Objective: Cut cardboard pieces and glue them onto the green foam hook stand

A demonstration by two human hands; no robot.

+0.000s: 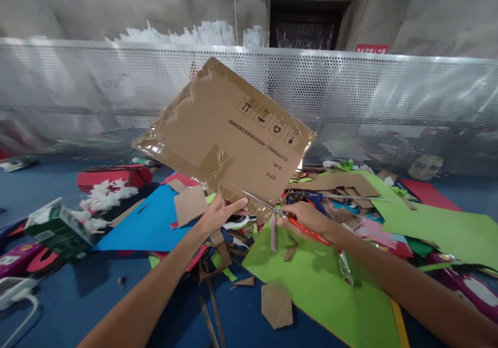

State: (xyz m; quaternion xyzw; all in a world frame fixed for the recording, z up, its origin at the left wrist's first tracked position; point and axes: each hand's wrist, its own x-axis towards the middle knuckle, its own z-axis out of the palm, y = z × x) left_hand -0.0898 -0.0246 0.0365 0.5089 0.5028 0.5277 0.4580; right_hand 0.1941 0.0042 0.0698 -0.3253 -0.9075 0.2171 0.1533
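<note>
A large piece of brown cardboard (249, 130), printed with shipping symbols and edged with clear tape, is held up tilted above the table. My left hand (221, 213) grips its lower edge, thumb on the printed face and the other fingers hidden behind. In my right hand (305, 218) is a pair of scissors (307, 231) with orange handles. One blade lies across the front of the cardboard at its lower edge, close to my left thumb. Below the hands are a light green sheet (311, 280) and several cardboard scraps.
On the left are a blue sheet (148, 221), a dark green box (58, 231), a red box (114, 178) and white crumpled pieces (105, 195). More green sheet (431, 208) lies at right. A perforated metal panel (389, 104) stands behind the blue table (155, 296).
</note>
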